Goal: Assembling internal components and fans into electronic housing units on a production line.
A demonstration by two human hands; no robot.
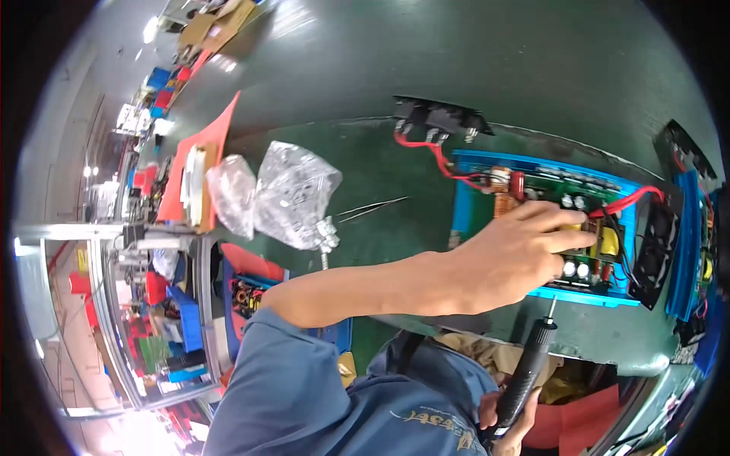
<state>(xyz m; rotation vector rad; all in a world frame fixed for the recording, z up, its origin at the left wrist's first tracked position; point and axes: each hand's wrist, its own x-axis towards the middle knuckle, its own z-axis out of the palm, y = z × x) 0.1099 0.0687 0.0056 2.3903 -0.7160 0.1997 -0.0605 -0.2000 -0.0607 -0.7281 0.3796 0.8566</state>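
Note:
A blue metal case [468, 209] holding a circuit board lies on the green bench. My left hand [494, 266] reaches over it with fingers stretched apart, resting on or just above the components, near a yellow-wrapped transformer [609, 242]. My palm hides part of the board. Below the case, my right hand [525, 425] grips a black electric screwdriver [528, 361]. The screwdriver points up and its bit is at the near wall of the case; whether it sits in a screw I cannot make out. Red wires [627, 201] run to a black end panel [655, 247] on the right.
Another black panel [441, 115] hangs on red wires beyond the case. Tweezers [372, 207] and clear plastic bags [296, 194] lie to the left. A second blue case [687, 243] stands at the right. Red bins and shelving [163, 304] fill the far left.

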